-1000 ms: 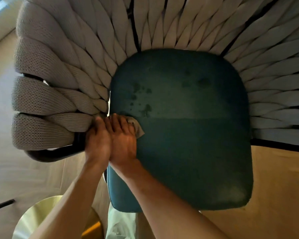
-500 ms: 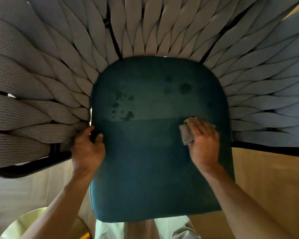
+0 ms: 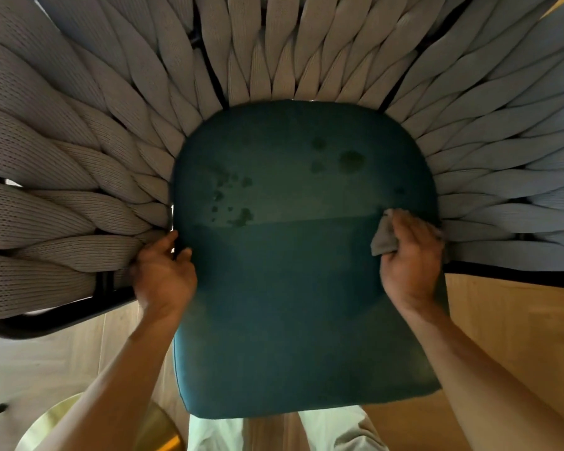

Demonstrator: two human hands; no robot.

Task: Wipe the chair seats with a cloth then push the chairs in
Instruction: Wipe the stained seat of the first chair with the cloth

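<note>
A teal seat cushion fills the middle of the head view, with dark spots on its far half. Grey woven straps of the chair back and arms fan out around it. My right hand presses a small grey cloth onto the cushion at its right edge, fingers laid over the cloth and thumb under its corner. At the cushion's left edge my left hand grips the seat where it meets the straps, fingers curled round the rim.
The chair's black frame tube runs under the left arm. A round brass-coloured disc sits at the bottom left on the pale wood floor. My light trousers show below the seat's near edge.
My right hand has swept the cloth from the seat's left edge across to its right edge. The left hand has stayed gripping the left side. The view has shifted slightly.
</note>
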